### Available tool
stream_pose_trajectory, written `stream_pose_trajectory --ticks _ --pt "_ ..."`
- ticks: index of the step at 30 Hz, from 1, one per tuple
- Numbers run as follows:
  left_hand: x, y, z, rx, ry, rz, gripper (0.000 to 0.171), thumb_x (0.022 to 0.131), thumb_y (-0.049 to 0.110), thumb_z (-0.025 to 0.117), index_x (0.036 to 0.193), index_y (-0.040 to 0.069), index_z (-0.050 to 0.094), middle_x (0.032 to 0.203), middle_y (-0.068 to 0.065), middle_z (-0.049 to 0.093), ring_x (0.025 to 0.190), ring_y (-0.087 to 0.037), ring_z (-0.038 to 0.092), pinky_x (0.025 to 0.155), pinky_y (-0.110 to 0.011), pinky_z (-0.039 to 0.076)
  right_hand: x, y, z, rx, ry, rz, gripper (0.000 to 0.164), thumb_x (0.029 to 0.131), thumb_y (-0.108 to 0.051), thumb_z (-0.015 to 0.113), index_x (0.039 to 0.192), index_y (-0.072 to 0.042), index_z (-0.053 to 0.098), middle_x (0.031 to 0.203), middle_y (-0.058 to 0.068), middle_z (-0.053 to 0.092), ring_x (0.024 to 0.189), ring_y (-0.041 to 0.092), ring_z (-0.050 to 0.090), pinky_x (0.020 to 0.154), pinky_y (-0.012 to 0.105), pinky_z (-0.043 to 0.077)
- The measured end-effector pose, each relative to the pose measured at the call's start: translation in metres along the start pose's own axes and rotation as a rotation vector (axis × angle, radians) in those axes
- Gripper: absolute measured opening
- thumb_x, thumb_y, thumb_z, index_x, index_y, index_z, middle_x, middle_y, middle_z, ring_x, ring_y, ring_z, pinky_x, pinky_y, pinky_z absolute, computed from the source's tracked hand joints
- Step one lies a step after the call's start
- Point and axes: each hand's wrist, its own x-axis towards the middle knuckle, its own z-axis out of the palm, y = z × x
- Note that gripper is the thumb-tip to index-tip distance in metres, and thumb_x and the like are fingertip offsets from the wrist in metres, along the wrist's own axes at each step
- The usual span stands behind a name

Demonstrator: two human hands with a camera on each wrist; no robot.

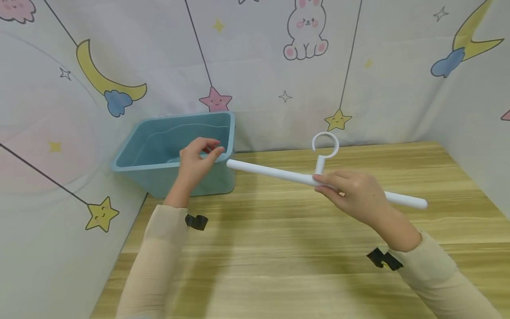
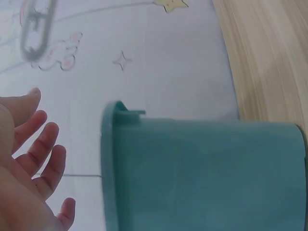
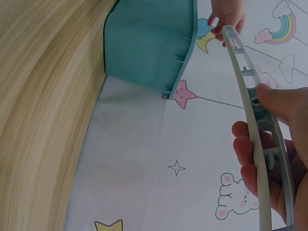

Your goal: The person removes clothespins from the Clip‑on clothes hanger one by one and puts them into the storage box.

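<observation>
A white plastic hanger (image 1: 271, 170) with a round open hook is held above the table by my right hand (image 1: 354, 195), thumb and fingers pinching its bar just below the hook. In the right wrist view the hanger (image 3: 252, 108) shows a hollow, ribbed underside, with fingers (image 3: 248, 163) curled behind it. My left hand (image 1: 197, 157) is over the front right corner of a teal plastic bin (image 1: 217, 179), close to the hanger's left end. Its fingers are loosely bent and hold nothing, as the left hand (image 2: 33, 159) also shows in the left wrist view.
The bin stands on the wood-grain table (image 1: 255, 266) at the back left, against a white cloth backdrop (image 1: 255, 66) printed with stars, moons and a rabbit. Cloth also walls the left and right sides. A black strap piece (image 1: 196, 222) is on the left cuff.
</observation>
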Motion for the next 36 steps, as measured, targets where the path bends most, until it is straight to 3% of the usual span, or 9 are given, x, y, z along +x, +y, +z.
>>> stream_pose_trajectory --ticks 7,13,17,19,24,28,31,36 --pt "-0.016 0.021 -0.001 -0.069 0.023 0.266 0.017 0.083 0.002 0.073 0.098 -0.005 0.069 0.085 -0.017 0.065 0.080 -0.028 0.058 0.078 -0.032 0.040 -0.004 0.000 0.003 0.010 -0.013 0.002 0.042 0.099 -0.044 0.050 0.101 -0.011 0.076 0.077 -0.001 0.072 0.053 0.004 0.053 0.046 0.022 0.041" --pt "-0.035 0.028 -0.003 -0.181 0.045 0.336 0.017 0.081 -0.008 0.071 0.097 -0.006 0.068 0.084 -0.016 0.064 0.081 -0.017 0.056 0.077 -0.020 0.043 -0.011 0.001 0.009 0.044 -0.027 -0.009 0.037 0.098 -0.041 0.054 0.100 -0.011 0.077 0.076 -0.003 0.071 0.053 0.002 0.051 0.046 0.020 0.041" --pt "-0.048 0.026 -0.007 -0.131 0.058 0.371 0.017 0.080 -0.007 0.072 0.097 -0.005 0.069 0.086 -0.016 0.066 0.083 -0.022 0.059 0.079 -0.026 0.046 -0.020 0.001 0.016 0.066 -0.058 -0.010 0.031 0.096 -0.036 0.059 0.100 -0.011 0.077 0.076 -0.003 0.071 0.055 0.002 0.052 0.047 0.021 0.042" --pt "-0.055 0.026 -0.008 -0.056 0.028 0.352 0.019 0.083 0.000 0.072 0.102 -0.004 0.069 0.092 -0.016 0.067 0.089 -0.027 0.061 0.085 -0.035 0.045 -0.026 0.001 0.019 0.069 -0.077 -0.002 0.032 0.097 -0.037 0.058 0.101 -0.011 0.077 0.077 -0.003 0.072 0.056 0.003 0.055 0.048 0.022 0.044" --pt "-0.074 0.030 -0.011 0.148 -0.124 0.205 0.039 0.091 0.023 0.067 0.124 0.003 0.061 0.124 -0.015 0.061 0.119 -0.032 0.053 0.096 -0.058 0.033 -0.041 0.001 0.030 0.077 -0.129 0.020 0.039 0.099 -0.041 0.051 0.101 -0.011 0.076 0.078 -0.001 0.073 0.057 0.004 0.058 0.048 0.023 0.045" --pt "-0.086 0.030 -0.008 0.261 -0.213 0.143 0.053 0.094 0.033 0.063 0.137 0.005 0.051 0.140 -0.016 0.050 0.132 -0.033 0.041 0.104 -0.064 0.024 -0.050 0.002 0.039 0.074 -0.156 0.030 0.029 0.096 -0.035 0.060 0.101 -0.012 0.076 0.080 0.000 0.073 0.058 0.004 0.060 0.048 0.024 0.046" --pt "-0.093 0.030 -0.005 0.315 -0.248 0.119 0.060 0.093 0.037 0.063 0.142 0.007 0.045 0.148 -0.017 0.041 0.139 -0.035 0.032 0.107 -0.068 0.015 -0.056 0.002 0.045 0.072 -0.176 0.042 0.020 0.088 -0.028 0.071 0.100 -0.013 0.076 0.080 0.001 0.074 0.057 0.004 0.060 0.047 0.024 0.046" --pt "-0.102 0.029 0.000 0.387 -0.280 0.099 0.067 0.092 0.043 0.062 0.147 0.010 0.039 0.154 -0.016 0.031 0.144 -0.036 0.021 0.107 -0.071 0.008 -0.063 0.001 0.053 0.065 -0.231 0.078 0.023 0.078 -0.021 0.078 0.100 -0.014 0.075 0.079 0.001 0.073 0.055 0.001 0.055 0.045 0.022 0.043"
